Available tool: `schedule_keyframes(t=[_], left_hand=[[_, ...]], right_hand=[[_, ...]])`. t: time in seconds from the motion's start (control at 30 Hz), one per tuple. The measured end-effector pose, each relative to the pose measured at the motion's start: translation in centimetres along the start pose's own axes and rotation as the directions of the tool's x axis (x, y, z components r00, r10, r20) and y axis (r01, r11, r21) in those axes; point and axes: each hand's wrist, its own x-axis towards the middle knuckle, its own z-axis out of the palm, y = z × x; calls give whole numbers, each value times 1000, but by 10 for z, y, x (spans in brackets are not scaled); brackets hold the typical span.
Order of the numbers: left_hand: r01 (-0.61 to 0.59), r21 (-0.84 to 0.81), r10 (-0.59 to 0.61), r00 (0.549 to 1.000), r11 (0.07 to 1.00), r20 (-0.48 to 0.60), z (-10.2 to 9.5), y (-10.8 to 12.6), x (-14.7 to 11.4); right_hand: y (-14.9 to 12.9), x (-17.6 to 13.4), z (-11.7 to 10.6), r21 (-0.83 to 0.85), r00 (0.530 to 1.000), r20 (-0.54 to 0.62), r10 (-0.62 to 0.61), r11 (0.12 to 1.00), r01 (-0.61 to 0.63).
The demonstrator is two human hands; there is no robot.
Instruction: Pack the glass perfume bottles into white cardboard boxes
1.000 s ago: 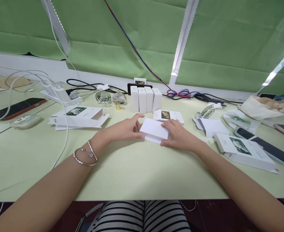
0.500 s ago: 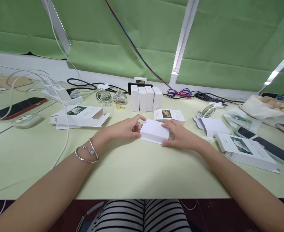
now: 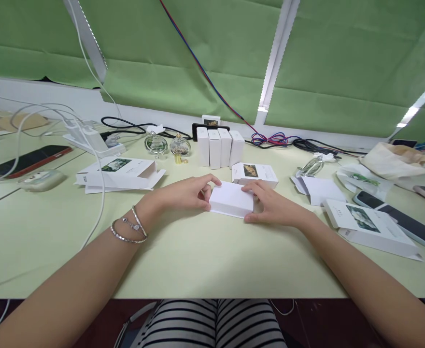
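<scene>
A small plain white box (image 3: 231, 199) lies flat on the pale green table, between my two hands. My left hand (image 3: 191, 192), with bracelets on its wrist, grips the box's left end, fingertips at the top edge and thumb near the bottom. At the opposite end my right hand (image 3: 270, 203) holds the box, its fingers on top and its thumb at the near right corner. Just behind it lies a white carton with a yellow flower picture (image 3: 255, 174). Several narrow white boxes (image 3: 215, 149) stand upright in a row farther back.
Two glass bottles, one clear (image 3: 156, 143) and one with a gold neck (image 3: 179, 145), stand back left. Opened flower cartons lie left (image 3: 125, 173) and right (image 3: 372, 224). A phone (image 3: 397, 217), a power strip (image 3: 92, 142) and a mouse-like object (image 3: 42, 181) are nearby. A white cable (image 3: 102, 203) crosses the left side.
Both hands stay on the white box, which has barely moved. The right fingers have shifted slightly, and the whole view has moved a little.
</scene>
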Motion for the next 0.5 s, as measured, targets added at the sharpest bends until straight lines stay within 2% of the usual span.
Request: schedule_keyframes(t=[0.5], left_hand=[[-6, 50, 5, 1000, 999, 27, -1, 3, 0]], right_hand=[[-3, 0, -3, 89, 999, 51, 9, 996, -14]])
